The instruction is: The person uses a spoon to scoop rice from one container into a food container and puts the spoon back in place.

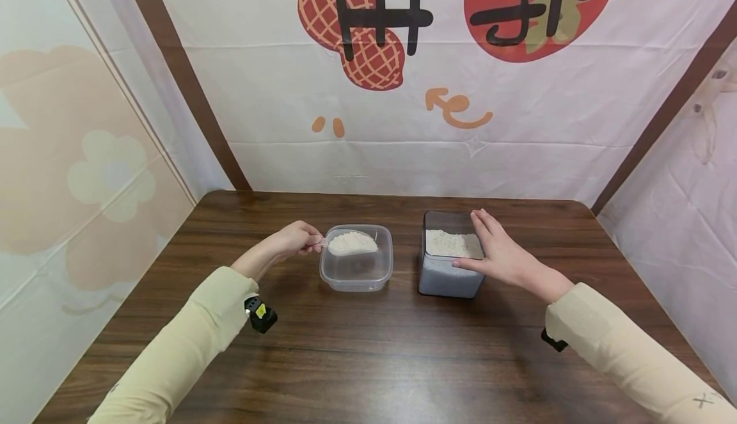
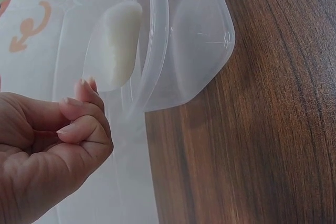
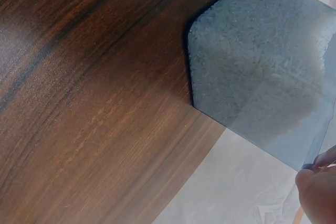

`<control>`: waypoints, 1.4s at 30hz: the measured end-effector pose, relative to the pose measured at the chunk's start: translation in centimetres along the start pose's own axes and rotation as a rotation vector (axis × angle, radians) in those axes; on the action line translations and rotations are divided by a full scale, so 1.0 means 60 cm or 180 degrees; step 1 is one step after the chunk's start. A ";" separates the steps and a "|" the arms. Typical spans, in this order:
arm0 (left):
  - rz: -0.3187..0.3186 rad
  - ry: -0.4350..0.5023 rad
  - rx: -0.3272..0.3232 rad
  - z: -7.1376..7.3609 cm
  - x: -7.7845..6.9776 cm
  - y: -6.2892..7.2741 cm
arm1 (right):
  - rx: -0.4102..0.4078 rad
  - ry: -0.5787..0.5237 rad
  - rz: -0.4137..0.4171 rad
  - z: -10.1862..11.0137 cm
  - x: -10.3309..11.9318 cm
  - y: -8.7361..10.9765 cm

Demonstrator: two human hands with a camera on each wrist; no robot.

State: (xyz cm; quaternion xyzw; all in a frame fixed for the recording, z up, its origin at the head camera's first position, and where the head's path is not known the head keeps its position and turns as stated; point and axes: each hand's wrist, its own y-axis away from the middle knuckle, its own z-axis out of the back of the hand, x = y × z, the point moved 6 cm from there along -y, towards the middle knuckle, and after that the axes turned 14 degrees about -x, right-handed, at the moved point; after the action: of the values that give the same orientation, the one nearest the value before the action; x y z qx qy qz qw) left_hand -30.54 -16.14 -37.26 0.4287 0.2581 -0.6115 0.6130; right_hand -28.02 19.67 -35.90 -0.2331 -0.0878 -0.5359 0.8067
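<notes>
My left hand (image 1: 296, 239) pinches the handle of a clear scoop (image 2: 95, 59) heaped with white rice (image 1: 350, 243). The scoop sits over the left part of a clear plastic container (image 1: 357, 282), and its loaded end overlaps the opening. In the left wrist view the fingers are curled in and the rice shows through the scoop's wall. My right hand (image 1: 502, 254) spreads across the right side of a grey see-through rice bin (image 1: 450, 281), thumb along the near rim and straight fingers at the far right corner. Rice (image 3: 257, 51) fills much of the bin.
Both containers stand side by side on a dark wooden table (image 1: 368, 360), a gap between them. Printed white fabric (image 1: 259, 91) hangs behind the table and along both sides. A black wrist camera (image 1: 261, 315) hangs below the left sleeve.
</notes>
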 end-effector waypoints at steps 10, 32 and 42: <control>-0.0007 -0.0233 -0.0039 0.000 -0.006 0.002 | 0.0025 -0.0018 0.0004 -0.001 0.001 0.001; -0.0041 -0.0323 -0.0057 0.001 -0.015 0.001 | -0.0012 -0.0014 0.0038 -0.001 0.001 0.001; -0.0054 -0.0450 -0.0066 0.003 -0.016 -0.001 | -0.0008 0.0001 0.0037 -0.002 0.000 0.001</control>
State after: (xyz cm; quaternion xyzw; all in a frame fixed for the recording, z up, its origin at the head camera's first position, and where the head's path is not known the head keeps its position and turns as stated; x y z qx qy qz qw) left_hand -30.76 -15.75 -36.39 0.3758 0.2241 -0.6427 0.6289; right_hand -27.99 19.63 -35.99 -0.2345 -0.0856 -0.5314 0.8095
